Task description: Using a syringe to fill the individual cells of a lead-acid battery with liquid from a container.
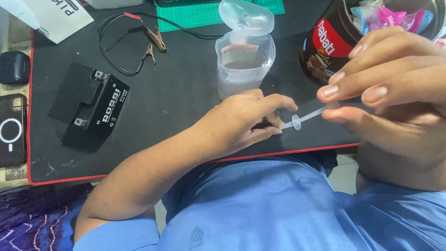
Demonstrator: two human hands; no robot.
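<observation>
My left hand (241,122) rests on the black mat (176,100), its fingertips pinched on a small dark object (264,125) that the fingers mostly hide. My right hand (390,88) hovers close to the camera at the right. It pinches one end of a thin clear plastic tube (309,115) with a small round collar near its tip. The tube's tip touches the left fingertips. Just behind the left hand stands a translucent plastic container (244,69) with its flip lid open and liquid inside.
A black battery (90,102) lies at the left of the mat, with crocodile-clip leads (148,46) behind it. A brown round tin (325,51) holding coloured sachets stands at the back right. A green cutting mat (195,16), a white paper (51,16) and a phone (11,130) lie around.
</observation>
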